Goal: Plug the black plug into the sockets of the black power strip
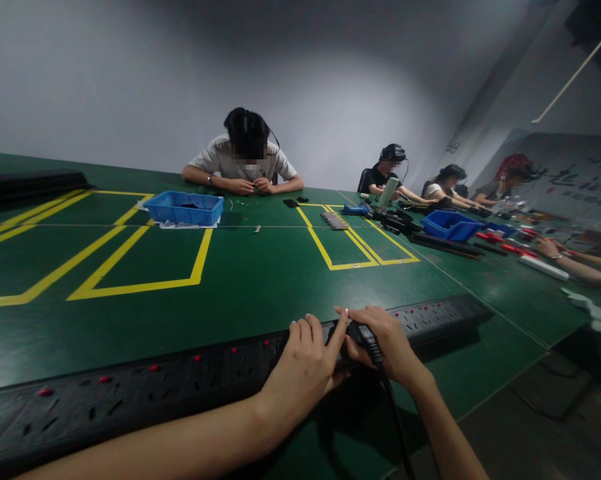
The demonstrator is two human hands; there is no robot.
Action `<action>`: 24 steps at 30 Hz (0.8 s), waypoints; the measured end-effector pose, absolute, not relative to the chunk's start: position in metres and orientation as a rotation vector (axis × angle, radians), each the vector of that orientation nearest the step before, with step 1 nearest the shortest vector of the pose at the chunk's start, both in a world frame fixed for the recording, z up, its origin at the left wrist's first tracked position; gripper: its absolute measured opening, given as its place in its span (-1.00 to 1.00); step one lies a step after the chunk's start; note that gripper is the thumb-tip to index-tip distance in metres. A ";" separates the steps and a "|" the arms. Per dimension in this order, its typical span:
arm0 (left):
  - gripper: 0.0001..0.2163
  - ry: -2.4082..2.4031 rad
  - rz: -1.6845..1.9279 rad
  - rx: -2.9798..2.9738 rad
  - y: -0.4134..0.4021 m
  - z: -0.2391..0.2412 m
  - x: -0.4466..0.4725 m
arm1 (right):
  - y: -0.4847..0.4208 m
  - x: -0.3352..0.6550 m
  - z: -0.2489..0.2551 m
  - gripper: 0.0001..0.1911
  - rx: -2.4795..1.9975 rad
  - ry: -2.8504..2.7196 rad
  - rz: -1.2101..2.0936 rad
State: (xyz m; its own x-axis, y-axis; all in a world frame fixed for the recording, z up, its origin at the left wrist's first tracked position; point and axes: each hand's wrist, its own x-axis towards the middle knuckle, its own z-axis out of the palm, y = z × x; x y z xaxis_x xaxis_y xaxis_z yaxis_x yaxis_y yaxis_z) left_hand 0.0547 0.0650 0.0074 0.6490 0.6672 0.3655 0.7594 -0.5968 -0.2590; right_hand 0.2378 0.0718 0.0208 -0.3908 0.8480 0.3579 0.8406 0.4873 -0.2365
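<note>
A long black power strip with red switches and rows of sockets lies across the near part of the green table. My left hand is closed around the middle of the strip, its index finger stretched toward the fingertips of my other hand. Just to the right, my right hand grips a black plug against the top of the strip. From the plug a black cable runs down toward me. The plug's pins are hidden, so I cannot tell how deep they sit in a socket.
Yellow tape outlines mark the green table. Across it, a person works with both hands near a blue bin. Farther right are another blue bin, black strips, red parts and several people. A dark bar lies far left.
</note>
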 end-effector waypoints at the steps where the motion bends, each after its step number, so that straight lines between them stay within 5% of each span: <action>1: -0.28 -1.129 -0.324 -2.477 0.065 0.008 0.055 | 0.072 0.238 0.021 -0.55 -1.400 -2.306 0.030; 24: -0.25 -1.125 -0.326 -2.502 0.066 0.006 0.055 | 0.071 0.237 0.022 -0.59 -1.408 -2.316 0.028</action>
State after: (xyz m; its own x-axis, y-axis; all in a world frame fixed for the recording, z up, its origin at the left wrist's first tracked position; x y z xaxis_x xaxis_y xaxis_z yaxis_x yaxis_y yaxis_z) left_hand 0.0550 0.0660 0.0062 0.6535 0.6676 0.3568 0.7549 -0.6095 -0.2422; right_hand 0.2374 0.0712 0.0221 -0.3939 0.8512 0.3467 0.8427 0.4851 -0.2335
